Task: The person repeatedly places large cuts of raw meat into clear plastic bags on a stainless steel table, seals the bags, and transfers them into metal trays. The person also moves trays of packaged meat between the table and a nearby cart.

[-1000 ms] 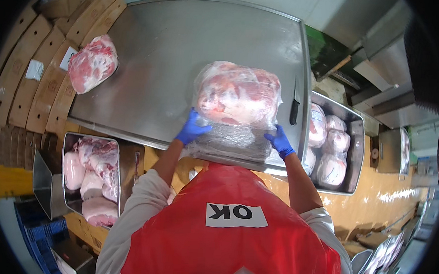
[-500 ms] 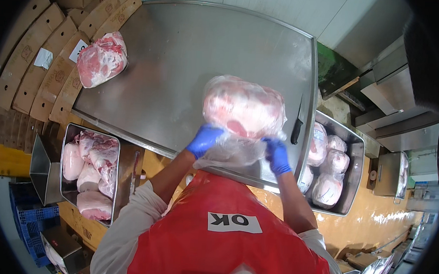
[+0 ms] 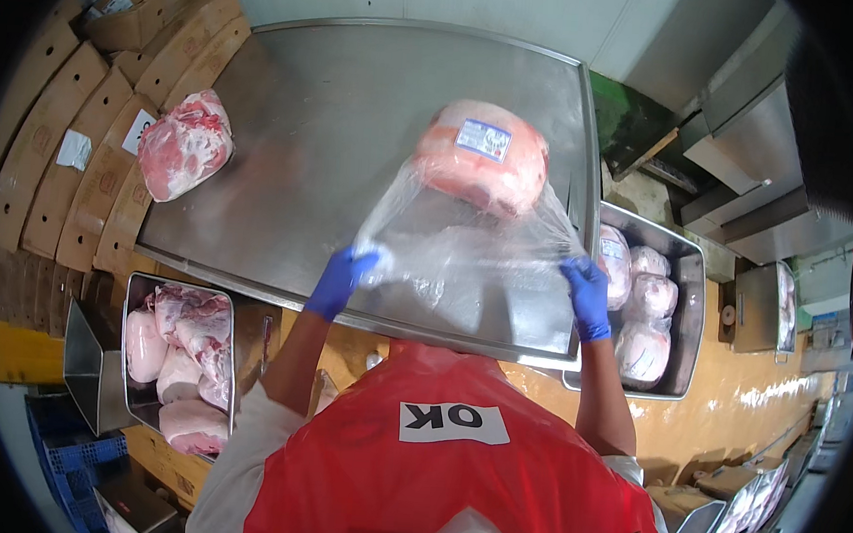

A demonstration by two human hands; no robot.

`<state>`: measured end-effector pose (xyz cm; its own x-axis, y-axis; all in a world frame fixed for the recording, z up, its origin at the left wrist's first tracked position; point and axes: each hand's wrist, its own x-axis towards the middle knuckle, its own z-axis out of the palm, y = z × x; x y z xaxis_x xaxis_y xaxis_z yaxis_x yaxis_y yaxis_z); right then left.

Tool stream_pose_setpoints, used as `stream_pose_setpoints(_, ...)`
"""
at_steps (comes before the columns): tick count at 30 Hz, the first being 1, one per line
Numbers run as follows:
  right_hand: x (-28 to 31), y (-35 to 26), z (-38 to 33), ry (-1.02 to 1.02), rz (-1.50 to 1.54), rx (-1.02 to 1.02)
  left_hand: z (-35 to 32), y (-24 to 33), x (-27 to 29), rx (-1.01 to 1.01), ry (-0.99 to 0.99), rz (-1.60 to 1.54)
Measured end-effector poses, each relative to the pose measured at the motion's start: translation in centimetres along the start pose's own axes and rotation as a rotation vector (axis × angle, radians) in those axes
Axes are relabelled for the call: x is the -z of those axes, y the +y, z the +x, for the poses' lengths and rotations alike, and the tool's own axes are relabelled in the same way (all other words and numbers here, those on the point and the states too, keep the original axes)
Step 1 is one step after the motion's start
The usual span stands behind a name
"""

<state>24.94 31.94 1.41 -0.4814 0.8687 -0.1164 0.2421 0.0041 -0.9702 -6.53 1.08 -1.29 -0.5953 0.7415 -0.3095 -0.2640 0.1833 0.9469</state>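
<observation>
Beyond both hands' grip on the plastic bag [image 3: 465, 259] lies the meat cut [image 3: 480, 158].

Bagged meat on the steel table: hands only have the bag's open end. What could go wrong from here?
1. The left hand and right hand pinch only thin clear film, stretched taut; it could tear or slip from the gloves.
2. The bagged meat lies near the steel table right edge; a hard tug might send it over.
3. Its label may crease.

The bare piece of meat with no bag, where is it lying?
The bare piece of meat lies at the steel table's far left corner, beside the cardboard boxes.
</observation>
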Motion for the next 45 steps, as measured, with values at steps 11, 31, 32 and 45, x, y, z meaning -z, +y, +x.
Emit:
stream_pose_setpoints(11,-6.7,0.3,-1.4,-0.271,-0.689,0.634,-4.0,-6.2,3.9,0.164,0.112,0.078)
stream_pose_setpoints(31,-17.4,-0.9,20.8,0.051,-0.888,1.002,-10.3,-6.1,2.0,0.096,0.206,0.517)
stream_pose_setpoints(32,-17.7,-0.6,20.6,0.023,-0.882,1.029,-10.3,-5.1,1.4,0.083,0.167,0.501)
stream_pose_setpoints(45,-17.3,9.7,8.2,-0.727,0.462,-0.248,3.5,8.5,-8.5,-0.699,-0.063,1.008)
